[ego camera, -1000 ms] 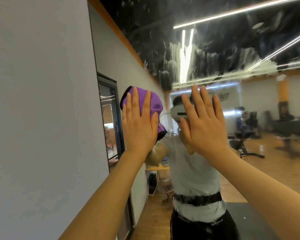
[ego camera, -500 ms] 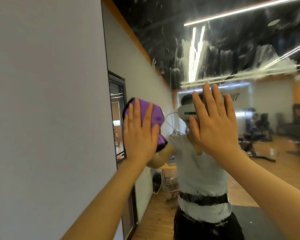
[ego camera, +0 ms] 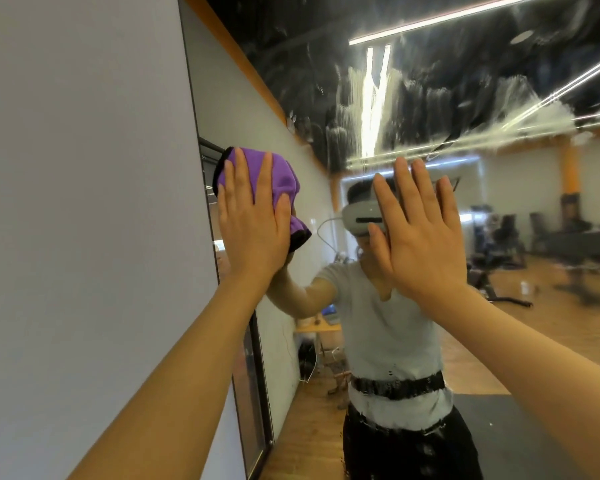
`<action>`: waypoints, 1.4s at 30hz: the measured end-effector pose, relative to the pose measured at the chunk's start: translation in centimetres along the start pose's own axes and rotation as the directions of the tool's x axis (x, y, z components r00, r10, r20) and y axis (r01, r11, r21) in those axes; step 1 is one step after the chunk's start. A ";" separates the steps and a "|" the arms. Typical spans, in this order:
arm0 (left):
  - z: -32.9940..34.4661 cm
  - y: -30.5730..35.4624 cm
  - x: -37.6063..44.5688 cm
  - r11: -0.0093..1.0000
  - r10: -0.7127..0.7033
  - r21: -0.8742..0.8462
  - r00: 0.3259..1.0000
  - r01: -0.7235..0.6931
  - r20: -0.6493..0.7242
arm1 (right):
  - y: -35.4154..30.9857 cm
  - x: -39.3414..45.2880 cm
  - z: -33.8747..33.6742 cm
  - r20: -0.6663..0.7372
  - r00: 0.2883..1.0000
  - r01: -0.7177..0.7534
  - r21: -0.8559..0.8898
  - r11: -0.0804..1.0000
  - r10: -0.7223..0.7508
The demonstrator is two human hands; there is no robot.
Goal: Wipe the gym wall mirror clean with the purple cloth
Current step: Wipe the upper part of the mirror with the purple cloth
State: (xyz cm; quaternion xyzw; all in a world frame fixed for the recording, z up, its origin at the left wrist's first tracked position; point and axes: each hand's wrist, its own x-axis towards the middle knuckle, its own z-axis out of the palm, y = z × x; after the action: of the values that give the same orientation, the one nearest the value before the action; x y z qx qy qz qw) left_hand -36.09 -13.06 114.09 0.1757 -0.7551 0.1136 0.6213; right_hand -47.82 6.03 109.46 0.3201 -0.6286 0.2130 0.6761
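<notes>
The wall mirror (ego camera: 430,98) fills the right two thirds of the view, with white smeared streaks across its upper part. My left hand (ego camera: 253,220) lies flat with straight fingers on the bunched purple cloth (ego camera: 281,178) and presses it against the glass near the mirror's left edge. My right hand (ego camera: 420,233) is flat on the glass to the right, fingers straight and close together, holding nothing. Both forearms reach up from the bottom of the view.
A plain white wall (ego camera: 84,202) borders the mirror on the left. The glass reflects a person in a grey shirt, a wooden gym floor and exercise benches (ego camera: 499,271) at the right.
My left hand and the cloth slid left and slightly down toward the mirror's edge. My right hand stayed flat on the glass. The view shifted a little to the left.
</notes>
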 end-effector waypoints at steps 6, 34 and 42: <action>2.0 -1.3 -10.1 0.999 -0.003 -0.037 0.997 0.006 0.078 | 0.0 0.0 0.0 0.013 1.000 -0.009 -0.002 1.000 0.009; 1.4 -2.7 -9.6 0.997 0.049 -0.058 0.999 -0.048 0.024 | -2.2 -6.8 -1.0 0.042 0.999 -0.029 0.116 0.993 0.025; 3.6 -3.0 -21.4 0.989 0.076 -0.129 0.996 -0.069 0.053 | -3.4 -15.8 -1.0 0.063 0.996 -0.062 0.084 0.995 0.056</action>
State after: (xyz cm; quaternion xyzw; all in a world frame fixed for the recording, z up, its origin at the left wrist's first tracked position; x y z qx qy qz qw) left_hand -34.52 -14.56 92.30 0.1115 -0.7842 0.0829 0.6047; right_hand -46.67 6.17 93.30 0.3365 -0.6480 0.2501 0.6359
